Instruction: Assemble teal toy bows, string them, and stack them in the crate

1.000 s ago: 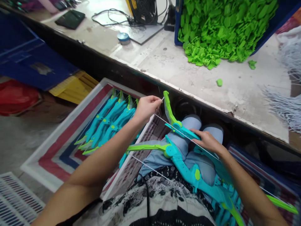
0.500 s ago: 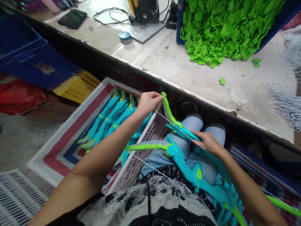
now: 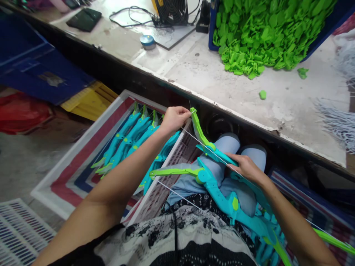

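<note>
Two turquoise-and-green toy bows lie across my lap. The farther toy bow (image 3: 202, 135) has its green limb pointing up and away, with a white string (image 3: 197, 140) running along it. At that limb's tip, my left hand (image 3: 175, 119) is closed in a pinch on the string. My right hand (image 3: 244, 166) is wrapped round the turquoise body of the same bow; its underside grip is partly hidden. Nearer my waist rests the second toy bow (image 3: 219, 199), untouched by either hand, its own string (image 3: 177, 195) slanting below its green limb.
A white crate (image 3: 55, 201) with a striped lining holds several toy bows (image 3: 130, 135) on the left. On the workbench (image 3: 191, 70) stand a blue bin (image 3: 213, 33) of green plastic pieces (image 3: 266, 33), a small round tin (image 3: 147, 41), a fan (image 3: 172, 13) and white strings (image 3: 337, 122).
Hardly anything differs. My left hand keeps its pinch at the limb tip and has shifted very slightly; my right hand stays on the bow.
</note>
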Demonstrator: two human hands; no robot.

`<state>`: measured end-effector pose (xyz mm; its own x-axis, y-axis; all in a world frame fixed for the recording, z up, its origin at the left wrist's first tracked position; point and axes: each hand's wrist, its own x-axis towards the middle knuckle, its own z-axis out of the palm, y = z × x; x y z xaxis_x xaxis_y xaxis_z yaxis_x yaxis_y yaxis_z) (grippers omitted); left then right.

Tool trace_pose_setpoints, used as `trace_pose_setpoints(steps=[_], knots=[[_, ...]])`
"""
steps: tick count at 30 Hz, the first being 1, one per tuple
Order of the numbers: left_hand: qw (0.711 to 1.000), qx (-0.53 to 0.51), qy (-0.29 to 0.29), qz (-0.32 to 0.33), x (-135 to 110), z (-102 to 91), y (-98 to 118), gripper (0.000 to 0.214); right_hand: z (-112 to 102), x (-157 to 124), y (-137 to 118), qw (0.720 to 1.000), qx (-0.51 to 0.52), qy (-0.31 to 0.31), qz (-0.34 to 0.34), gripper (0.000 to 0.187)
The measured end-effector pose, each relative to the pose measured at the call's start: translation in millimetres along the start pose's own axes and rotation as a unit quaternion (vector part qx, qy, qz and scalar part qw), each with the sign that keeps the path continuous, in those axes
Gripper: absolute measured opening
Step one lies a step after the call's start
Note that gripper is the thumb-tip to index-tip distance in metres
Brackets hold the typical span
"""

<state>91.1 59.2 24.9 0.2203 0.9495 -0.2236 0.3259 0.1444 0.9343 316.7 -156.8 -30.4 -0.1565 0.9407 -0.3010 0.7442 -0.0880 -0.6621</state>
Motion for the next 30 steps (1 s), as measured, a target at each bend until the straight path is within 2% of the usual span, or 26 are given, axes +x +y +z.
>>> trace_pose_setpoints(steps=[9,16,20,24,26,28,30], knots=[[1.000,-0.021,0.002,-0.013,-2,7.8,8,0.013,-2,-2,-3,1.000,0.018,0.005,-0.001,0.043],[0.998,-0.065,0.004,-0.025,8,15.7,-2,0.011,-3,1,1,0.995,0.087,0.002,0.039,0.041],[0.994,-0.093,-0.033,-0.054,12,12.0,-2,0.010,0,-1,-1,0.994,0.093,-0.002,0.053,0.041],[0.985,-0.138,-0.070,-0.077,9,2.7,-1,0.017,-6,0,-7,0.999,0.038,-0.005,0.038,0.037],[0.980,-0.163,-0.084,-0.081,6,-1.3,-2,0.016,-15,11,-14,0.999,-0.020,0.021,0.025,0.033],[0.975,-0.185,-0.092,-0.077,3,-4.2,-4,0.016,-25,33,-27,0.995,-0.058,0.080,-0.005,0.029],[0.973,-0.202,-0.093,-0.067,-1,-6.4,-5,0.017,-34,63,-45,0.986,-0.040,0.150,-0.057,0.029]])
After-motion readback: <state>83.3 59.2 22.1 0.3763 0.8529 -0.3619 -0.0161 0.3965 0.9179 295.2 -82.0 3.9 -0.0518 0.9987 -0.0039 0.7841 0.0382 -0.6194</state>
